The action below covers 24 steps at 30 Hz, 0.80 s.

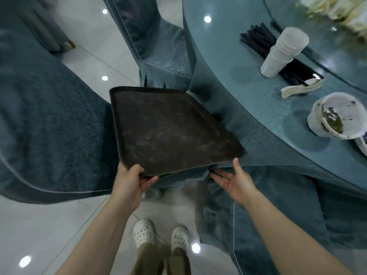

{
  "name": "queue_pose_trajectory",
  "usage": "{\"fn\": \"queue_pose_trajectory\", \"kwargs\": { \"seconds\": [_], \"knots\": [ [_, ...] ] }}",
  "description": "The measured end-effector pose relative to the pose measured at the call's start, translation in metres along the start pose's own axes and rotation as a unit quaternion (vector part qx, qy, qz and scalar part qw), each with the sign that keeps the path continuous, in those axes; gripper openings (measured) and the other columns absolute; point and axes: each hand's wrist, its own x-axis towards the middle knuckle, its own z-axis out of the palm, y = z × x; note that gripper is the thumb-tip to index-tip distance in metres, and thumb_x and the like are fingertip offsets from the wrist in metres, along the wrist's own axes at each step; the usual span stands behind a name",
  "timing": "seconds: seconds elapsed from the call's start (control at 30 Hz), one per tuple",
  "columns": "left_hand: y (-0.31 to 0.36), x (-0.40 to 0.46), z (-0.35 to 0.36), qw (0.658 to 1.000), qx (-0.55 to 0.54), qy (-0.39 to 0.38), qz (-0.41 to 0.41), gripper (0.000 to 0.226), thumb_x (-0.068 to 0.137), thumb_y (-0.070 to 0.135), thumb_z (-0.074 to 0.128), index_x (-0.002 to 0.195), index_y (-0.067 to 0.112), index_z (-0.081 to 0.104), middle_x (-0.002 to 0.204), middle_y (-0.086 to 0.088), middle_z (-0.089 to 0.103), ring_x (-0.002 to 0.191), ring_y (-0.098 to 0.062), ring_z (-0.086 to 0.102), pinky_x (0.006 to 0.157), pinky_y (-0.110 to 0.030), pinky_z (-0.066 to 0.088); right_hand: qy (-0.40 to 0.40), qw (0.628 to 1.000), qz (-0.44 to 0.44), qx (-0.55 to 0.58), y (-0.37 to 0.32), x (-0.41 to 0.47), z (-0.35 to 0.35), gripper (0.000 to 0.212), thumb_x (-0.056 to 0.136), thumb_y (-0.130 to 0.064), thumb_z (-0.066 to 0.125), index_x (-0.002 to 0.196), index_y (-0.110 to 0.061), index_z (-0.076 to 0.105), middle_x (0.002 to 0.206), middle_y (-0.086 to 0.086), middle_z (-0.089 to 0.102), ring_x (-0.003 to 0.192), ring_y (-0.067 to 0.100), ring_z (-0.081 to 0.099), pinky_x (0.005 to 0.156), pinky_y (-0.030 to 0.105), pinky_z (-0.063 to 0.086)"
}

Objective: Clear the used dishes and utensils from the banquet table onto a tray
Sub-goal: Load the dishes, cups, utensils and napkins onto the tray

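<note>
A dark brown tray (168,128) with nothing on it hangs level in front of me, beside the round banquet table (238,62). My left hand (132,180) grips the tray's near left edge, thumb on top and fingers beneath. Just under the near right corner is my right hand (236,180), palm up with straight fingers and holding nothing. On the table lie a stack of white cups (282,52) on its side, a bundle of dark chopsticks (260,44), several white spoons (301,88) and stacked dirty white bowls (335,116).
Chairs in teal covers stand around me: one at the left (45,116), one behind the tray (155,48), one at the lower right (278,205). A glass turntable (337,46) carries white items at the far right. Glossy floor tiles (59,225) lie underfoot.
</note>
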Motion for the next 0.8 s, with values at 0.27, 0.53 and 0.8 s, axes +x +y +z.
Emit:
{"fn": "queue_pose_trajectory", "kwargs": {
  "seconds": [0.27,0.53,0.8],
  "knots": [
    [0.1,-0.039,-0.008,0.986,0.121,-0.058,0.101,0.071,0.087,-0.002,0.044,0.134,0.051,0.038,0.121,0.007,0.059,0.103,-0.025,0.064,0.07,-0.042,0.06,-0.002,0.998,0.046,0.04,0.0,-0.037,0.061,0.037,0.099,0.003,0.033,0.135,0.005,0.038,0.112,0.027,0.059,0.074,0.043,0.068,0.047,0.034,0.058],
    [0.198,-0.083,-0.033,0.974,0.078,-0.053,0.207,0.056,0.082,-0.001,0.044,0.113,0.043,0.057,0.111,0.004,0.065,0.098,-0.023,0.065,0.065,-0.038,0.059,-0.063,0.998,0.022,-0.004,-0.041,-0.101,0.139,0.026,0.097,-0.004,0.047,0.122,0.003,0.05,0.071,0.023,0.071,0.06,0.035,0.071,0.042,0.028,0.055],
    [0.282,-0.103,-0.057,0.955,0.058,-0.084,0.279,0.048,0.084,-0.003,0.045,0.121,0.026,0.052,0.111,-0.009,0.065,0.078,-0.023,0.07,0.057,-0.034,0.057,-0.059,0.996,-0.059,0.017,-0.084,-0.153,0.217,0.034,0.101,-0.008,0.039,0.131,0.006,0.046,0.108,0.024,0.06,0.077,0.034,0.059,0.032,0.031,0.049]
  ]
}}
